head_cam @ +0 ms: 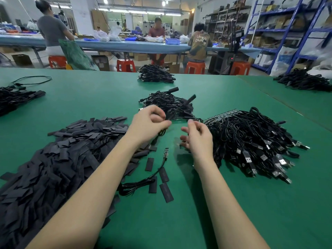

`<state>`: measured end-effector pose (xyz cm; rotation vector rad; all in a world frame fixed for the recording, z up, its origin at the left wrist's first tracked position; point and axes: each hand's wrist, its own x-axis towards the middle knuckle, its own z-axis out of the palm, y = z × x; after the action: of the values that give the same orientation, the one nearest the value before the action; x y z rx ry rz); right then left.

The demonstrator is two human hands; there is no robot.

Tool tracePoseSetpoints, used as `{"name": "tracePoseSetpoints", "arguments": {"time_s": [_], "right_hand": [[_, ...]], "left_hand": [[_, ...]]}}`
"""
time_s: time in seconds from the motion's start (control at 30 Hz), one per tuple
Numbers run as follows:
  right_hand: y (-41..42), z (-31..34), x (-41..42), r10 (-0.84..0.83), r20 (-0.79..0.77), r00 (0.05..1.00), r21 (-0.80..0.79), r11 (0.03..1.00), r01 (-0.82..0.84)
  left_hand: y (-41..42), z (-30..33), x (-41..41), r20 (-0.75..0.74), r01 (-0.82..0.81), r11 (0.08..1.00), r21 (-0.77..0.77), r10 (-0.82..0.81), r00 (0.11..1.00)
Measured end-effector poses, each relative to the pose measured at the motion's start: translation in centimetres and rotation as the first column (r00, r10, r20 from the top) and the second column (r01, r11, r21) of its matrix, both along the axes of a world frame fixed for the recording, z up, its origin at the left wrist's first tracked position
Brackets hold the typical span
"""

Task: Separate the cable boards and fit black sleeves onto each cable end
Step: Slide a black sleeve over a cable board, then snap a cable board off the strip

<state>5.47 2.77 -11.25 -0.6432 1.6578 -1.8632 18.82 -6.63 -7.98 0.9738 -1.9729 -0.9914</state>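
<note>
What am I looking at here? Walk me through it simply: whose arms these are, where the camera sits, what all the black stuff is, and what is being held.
There is no machine: one camera, worn on a person's head, looks down at their two bare arms over a green table. The left hand pinches a cable with a black sleeve on its end. The right hand hovers with loosely curled fingers; whether it holds anything is unclear. Left lies a heap of loose black sleeves, right a bundle of cables with USB plugs, behind the hands a pile of sleeved cables. One bare cable with its small board lies between the arms.
</note>
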Motion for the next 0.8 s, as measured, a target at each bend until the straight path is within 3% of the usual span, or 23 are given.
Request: {"name": "tracePoseSetpoints", "arguments": {"time_s": [0.1, 0.17, 0.33, 0.53, 0.6, 0.8], "right_hand": [[-0.2, -1.3, 0.7, 0.037, -0.356, 0.934, 0.161, 0.987, 0.022], [-0.3, -1.5, 1.0, 0.128, -0.477, 0.87, 0.269, 0.963, 0.006], [-0.4, -1.9, 1.2, 0.224, -0.545, 0.808, 0.373, 0.928, -0.005], [-0.5, -2.0, 1.1, 0.232, -0.574, 0.786, 0.388, 0.922, 0.011], [-0.5, -2.0, 1.0, 0.229, -0.554, 0.801, 0.381, 0.924, -0.001], [-0.4, -1.4, 0.6, 0.288, -0.527, 0.8, 0.401, 0.914, -0.065]], "left_hand": [[-2.3, 2.1, -2.4, 0.076, -0.043, 0.983, -0.18, 0.057, 0.995], [-4.1, 3.4, -4.1, 0.158, -0.036, 0.956, -0.291, 0.085, 0.984], [-8.9, 5.7, -7.4, 0.371, 0.032, 0.848, -0.529, 0.197, 0.907], [-12.3, 5.0, -7.8, 0.63, 0.156, 0.865, -0.477, 0.213, 0.747], [-12.0, 4.1, -7.0, 0.587, 0.135, 0.869, -0.477, 0.2, 0.784], [-6.4, 1.9, -2.7, 0.255, -0.01, 0.854, -0.52, 0.167, 0.952]]}}
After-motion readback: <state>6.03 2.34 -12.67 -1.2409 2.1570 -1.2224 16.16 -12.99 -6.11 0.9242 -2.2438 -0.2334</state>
